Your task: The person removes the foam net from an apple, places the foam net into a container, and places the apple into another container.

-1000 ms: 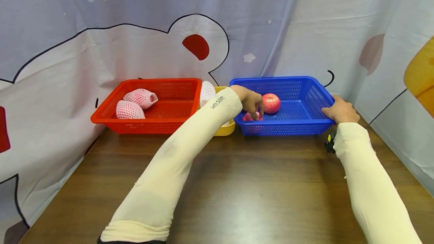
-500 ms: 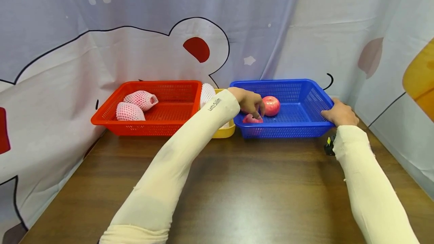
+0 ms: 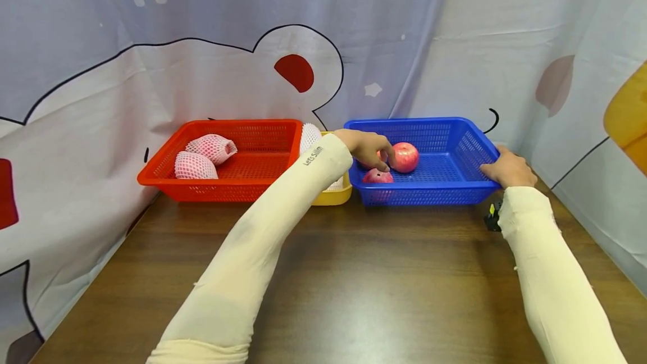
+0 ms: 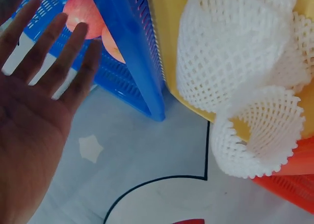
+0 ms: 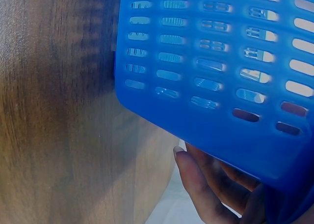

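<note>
My left hand (image 3: 368,148) hovers over the left end of the blue basket (image 3: 457,184), palm down and holding nothing. In the left wrist view its fingers (image 4: 59,67) are spread and straight. Just below them in the head view lies a red apple (image 3: 378,177), apart from the fingertips. A second apple (image 3: 405,157) sits to its right, and a third (image 3: 382,156) is mostly hidden behind the hand. At the basket's right end, my right hand (image 3: 510,168) grips the rim; the right wrist view shows its fingers (image 5: 196,184) against the blue edge.
A red basket (image 3: 227,182) on the left contains two pink fruits (image 3: 196,166) in foam nets. Between the baskets, a yellow container (image 3: 331,199) holds white foam nets (image 4: 235,47). A small black object (image 3: 492,218) lies beside the right wrist. Behind everything hangs a printed curtain (image 3: 202,83).
My left hand has come up off the front apple and shifted slightly left, its fingers loosening. More of that apple shows now. The right hand keeps its hold on the blue basket's rim.
</note>
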A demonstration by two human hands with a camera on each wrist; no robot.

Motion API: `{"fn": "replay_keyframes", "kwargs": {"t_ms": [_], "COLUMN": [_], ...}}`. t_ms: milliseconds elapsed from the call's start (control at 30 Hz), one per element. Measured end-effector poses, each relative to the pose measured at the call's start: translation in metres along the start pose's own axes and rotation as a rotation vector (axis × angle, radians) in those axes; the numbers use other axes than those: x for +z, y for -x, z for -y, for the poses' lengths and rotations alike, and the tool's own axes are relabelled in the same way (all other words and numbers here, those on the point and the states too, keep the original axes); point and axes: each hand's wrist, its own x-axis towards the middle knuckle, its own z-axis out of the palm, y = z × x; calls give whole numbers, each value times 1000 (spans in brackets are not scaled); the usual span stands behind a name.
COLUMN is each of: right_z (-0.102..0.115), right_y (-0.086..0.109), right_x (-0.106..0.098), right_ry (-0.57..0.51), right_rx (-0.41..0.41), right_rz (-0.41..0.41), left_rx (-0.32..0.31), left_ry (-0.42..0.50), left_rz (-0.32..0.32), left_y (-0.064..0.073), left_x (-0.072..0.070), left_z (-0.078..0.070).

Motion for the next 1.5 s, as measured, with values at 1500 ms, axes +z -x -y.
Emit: {"fn": "replay_keyframes", "kwargs": {"t_ms": [1500], "right_z": [-1], "right_y": [0], "right_x": [-1], "right_ry": [9], "right_rx": [-9], "right_rz": [13], "left_rx": [62], "left_ry": [43], "left_rz": [-359], "left_y": [52], "left_x": [15], "left_z": [46]}}
